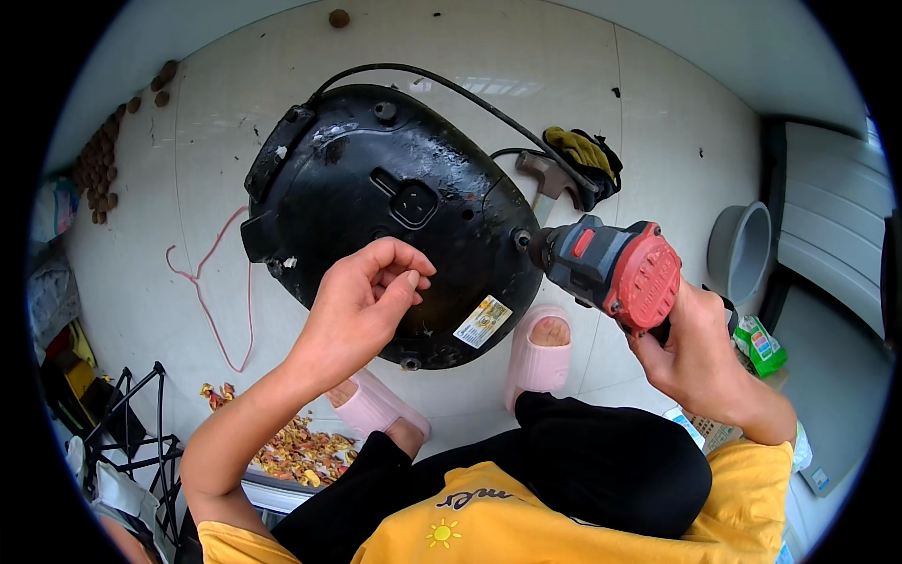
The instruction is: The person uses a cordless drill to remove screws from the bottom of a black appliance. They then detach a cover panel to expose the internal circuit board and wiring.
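Note:
A black, egg-shaped appliance housing [442, 169] lies with its underside up, with small round feet, a square recess and a pale sticker [483, 321]. My right hand [691, 338] grips a red and grey power drill [611, 268] by its handle. The drill's chuck points left at a round foot on the housing's right end; whether the bit touches it, I cannot tell. Over the housing's near side hovers my left hand [371, 296], fingers curled in and thumb pressed to them. Anything pinched there is too small to make out.
A black cord [432, 70] arcs behind the housing. Beyond the drill lie a hammer [547, 179] and a yellow-black glove [583, 155]. A pink wire hanger [199, 282] is at left, a grey basin [740, 252] at right. Dried yellow-brown pieces [305, 451] sit near my feet in pink slippers [542, 362].

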`<control>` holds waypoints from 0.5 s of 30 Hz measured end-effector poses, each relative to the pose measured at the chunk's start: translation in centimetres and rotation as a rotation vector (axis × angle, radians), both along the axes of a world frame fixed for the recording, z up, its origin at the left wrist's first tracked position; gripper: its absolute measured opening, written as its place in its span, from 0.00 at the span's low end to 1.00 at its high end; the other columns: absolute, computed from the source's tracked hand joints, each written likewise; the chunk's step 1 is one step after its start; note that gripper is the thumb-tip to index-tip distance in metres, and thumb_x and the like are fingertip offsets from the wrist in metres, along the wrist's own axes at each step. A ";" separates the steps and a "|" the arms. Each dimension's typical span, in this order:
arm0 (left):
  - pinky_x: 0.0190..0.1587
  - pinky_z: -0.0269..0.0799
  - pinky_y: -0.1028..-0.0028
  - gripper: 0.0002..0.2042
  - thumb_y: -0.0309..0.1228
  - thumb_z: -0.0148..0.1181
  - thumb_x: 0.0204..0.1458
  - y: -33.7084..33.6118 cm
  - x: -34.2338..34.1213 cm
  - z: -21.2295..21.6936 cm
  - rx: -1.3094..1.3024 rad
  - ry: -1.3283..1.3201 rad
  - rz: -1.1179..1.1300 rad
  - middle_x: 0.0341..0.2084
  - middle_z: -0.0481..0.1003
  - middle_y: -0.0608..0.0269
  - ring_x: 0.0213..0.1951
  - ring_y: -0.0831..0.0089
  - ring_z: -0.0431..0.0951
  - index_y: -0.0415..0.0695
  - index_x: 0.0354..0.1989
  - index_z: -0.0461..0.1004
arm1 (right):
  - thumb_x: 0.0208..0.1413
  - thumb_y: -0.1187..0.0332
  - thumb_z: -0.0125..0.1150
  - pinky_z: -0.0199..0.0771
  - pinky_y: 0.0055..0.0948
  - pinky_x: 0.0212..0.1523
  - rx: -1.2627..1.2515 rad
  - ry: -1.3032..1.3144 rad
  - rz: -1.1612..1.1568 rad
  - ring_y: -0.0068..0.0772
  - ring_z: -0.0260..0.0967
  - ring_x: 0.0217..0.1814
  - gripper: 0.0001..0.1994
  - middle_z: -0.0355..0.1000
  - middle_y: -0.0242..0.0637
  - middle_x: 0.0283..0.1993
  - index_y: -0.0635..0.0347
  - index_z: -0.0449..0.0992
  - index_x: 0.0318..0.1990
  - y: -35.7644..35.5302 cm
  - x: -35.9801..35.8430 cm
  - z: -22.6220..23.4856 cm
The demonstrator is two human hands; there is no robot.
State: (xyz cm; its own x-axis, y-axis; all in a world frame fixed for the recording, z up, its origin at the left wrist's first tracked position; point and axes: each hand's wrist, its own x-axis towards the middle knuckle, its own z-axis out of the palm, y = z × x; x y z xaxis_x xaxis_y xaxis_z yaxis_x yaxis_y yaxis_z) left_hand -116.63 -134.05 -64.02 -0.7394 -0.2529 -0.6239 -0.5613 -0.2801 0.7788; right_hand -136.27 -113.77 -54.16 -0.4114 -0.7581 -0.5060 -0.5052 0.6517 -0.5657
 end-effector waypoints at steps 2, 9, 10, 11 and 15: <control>0.42 0.71 0.79 0.06 0.25 0.49 0.58 -0.1 0.2 -0.2 0.022 0.010 -0.026 0.34 0.72 0.65 0.38 0.81 0.73 0.38 0.38 0.71 | 0.43 0.81 0.61 0.72 0.35 0.30 0.008 0.015 0.012 0.53 0.71 0.28 0.21 0.71 0.50 0.29 0.65 0.65 0.48 -0.3 0.3 0.0; 0.41 0.70 0.79 0.06 0.24 0.49 0.56 0.1 -0.6 -0.4 -0.063 0.096 -0.099 0.33 0.73 0.65 0.36 0.81 0.72 0.37 0.39 0.71 | 0.45 0.78 0.59 0.71 0.40 0.31 0.023 0.066 -0.049 0.60 0.69 0.28 0.19 0.70 0.53 0.26 0.68 0.63 0.46 -0.5 1.2 -0.7; 0.42 0.70 0.79 0.06 0.24 0.49 0.55 0.1 -1.2 -0.6 -0.075 0.113 -0.100 0.32 0.73 0.65 0.36 0.80 0.73 0.37 0.39 0.71 | 0.45 0.77 0.59 0.71 0.40 0.31 0.045 0.060 -0.064 0.61 0.68 0.28 0.18 0.69 0.53 0.26 0.68 0.63 0.45 -0.7 1.2 -0.8; 0.42 0.70 0.78 0.07 0.24 0.49 0.55 0.2 -1.9 -0.7 -0.087 0.131 -0.103 0.32 0.73 0.65 0.35 0.80 0.73 0.37 0.39 0.71 | 0.47 0.76 0.57 0.71 0.38 0.29 0.017 -0.001 -0.102 0.53 0.71 0.24 0.16 0.69 0.49 0.24 0.68 0.63 0.44 -0.9 1.3 -0.9; 0.44 0.70 0.74 0.14 0.22 0.51 0.49 -0.1 -5.0 -1.5 -0.315 0.256 -0.197 0.40 0.72 0.60 0.39 0.74 0.73 0.38 0.47 0.68 | 0.50 0.73 0.55 0.75 0.27 0.21 0.187 -0.161 -0.237 0.25 0.71 0.20 0.11 0.71 0.37 0.26 0.68 0.63 0.39 -2.6 0.9 0.1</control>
